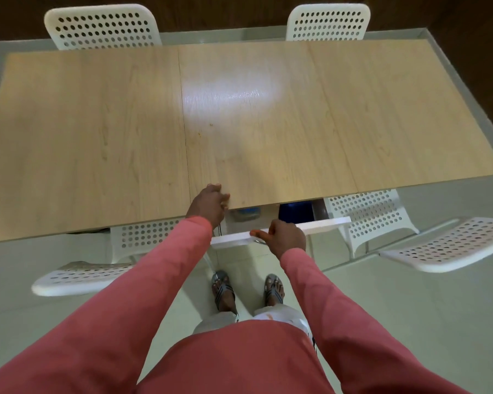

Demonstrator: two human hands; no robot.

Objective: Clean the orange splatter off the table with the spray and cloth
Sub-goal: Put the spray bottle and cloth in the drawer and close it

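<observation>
A light wooden table [97, 132] fills the upper view. Faint orange specks [199, 135] dot its middle, near a bright glare patch. Under the near edge a white drawer [328, 223] stands pulled out. Inside it I make out a blurred pale bottle-like object [244, 214] and something dark blue [295, 211]. My left hand [209, 203] grips the table's near edge, fingers curled over the top. My right hand [285, 236] grips the drawer's white front panel, thumb pointing left along it. No cloth is plainly visible.
Two white perforated chairs [103, 25] stand at the far side. Other white chairs [370, 217] are tucked at the near edge, left and right of me, one [453, 245] angled out at right. My sandalled feet [248, 288] stand on the pale floor.
</observation>
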